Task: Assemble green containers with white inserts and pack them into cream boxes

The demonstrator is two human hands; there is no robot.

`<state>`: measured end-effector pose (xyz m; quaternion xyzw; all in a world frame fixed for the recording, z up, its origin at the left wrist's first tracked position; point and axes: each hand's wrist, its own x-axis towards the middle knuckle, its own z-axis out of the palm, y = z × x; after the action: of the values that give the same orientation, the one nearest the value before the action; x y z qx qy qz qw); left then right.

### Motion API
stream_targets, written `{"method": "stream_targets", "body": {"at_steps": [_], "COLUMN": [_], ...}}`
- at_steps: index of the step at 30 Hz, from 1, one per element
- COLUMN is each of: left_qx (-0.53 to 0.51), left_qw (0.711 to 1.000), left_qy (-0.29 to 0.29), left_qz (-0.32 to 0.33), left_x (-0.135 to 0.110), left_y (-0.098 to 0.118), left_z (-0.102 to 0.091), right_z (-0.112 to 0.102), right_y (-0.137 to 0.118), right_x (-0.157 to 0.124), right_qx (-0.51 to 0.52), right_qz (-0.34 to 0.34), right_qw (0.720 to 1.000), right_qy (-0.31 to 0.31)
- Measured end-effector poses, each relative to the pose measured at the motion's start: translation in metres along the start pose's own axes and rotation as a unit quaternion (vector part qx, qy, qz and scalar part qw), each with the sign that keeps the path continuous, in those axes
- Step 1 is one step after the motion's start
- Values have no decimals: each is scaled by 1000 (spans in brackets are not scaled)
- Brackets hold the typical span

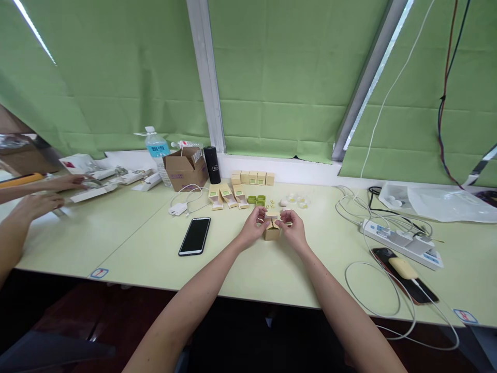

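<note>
A small brown cardboard box point(272, 234) stands upright on the table between my hands, its top flaps partly raised. My left hand point(253, 228) pinches the flaps on the left side. On the right side, my right hand point(293, 228) has its fingers closed on the box's upper edge. Just behind are green square trays point(257, 200), tiny yellow pieces point(271, 204) and round clear items with yellow centres point(298, 199). Opened small boxes point(227, 197) lie to the left of the trays. A row of closed small boxes point(252, 178) stands farther back.
A phone point(194, 236) lies left of my arms. Behind it are a charger point(178, 209), a carton point(185, 170), a black bottle point(212, 165) and a water bottle point(157, 150). At right are a power strip point(402, 243), cables and another phone point(421, 291). A co-worker's hands point(41, 203) are at far left.
</note>
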<state>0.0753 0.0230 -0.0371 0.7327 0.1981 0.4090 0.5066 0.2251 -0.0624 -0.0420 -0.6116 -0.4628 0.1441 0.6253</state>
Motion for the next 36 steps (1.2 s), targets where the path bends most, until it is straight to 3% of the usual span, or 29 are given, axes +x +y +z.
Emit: {"method": "stream_targets", "body": {"at_steps": [7, 15, 25, 31, 36], "left_qx": [-12, 12, 70, 20, 31], "left_qw": [1000, 1000, 996, 994, 992], "left_qy": [-1, 6, -1, -60, -65], "left_qz": [-27, -6, 48, 94, 100], "left_x": [2, 1, 0, -1, -2], "left_y": [-1, 4, 2, 6, 8], "left_z": [5, 6, -3, -12, -14], "right_z": [5, 6, -5, -4, -3], "right_y": [6, 4, -10, -13, -14], "right_x": [1, 2, -4, -7, -8], "right_qx": [32, 81, 117, 59, 43], "right_qz": [27, 57, -40, -55, -71], "right_qw": [999, 995, 988, 995, 995], "right_qy": [-13, -21, -90, -63, -54]}}
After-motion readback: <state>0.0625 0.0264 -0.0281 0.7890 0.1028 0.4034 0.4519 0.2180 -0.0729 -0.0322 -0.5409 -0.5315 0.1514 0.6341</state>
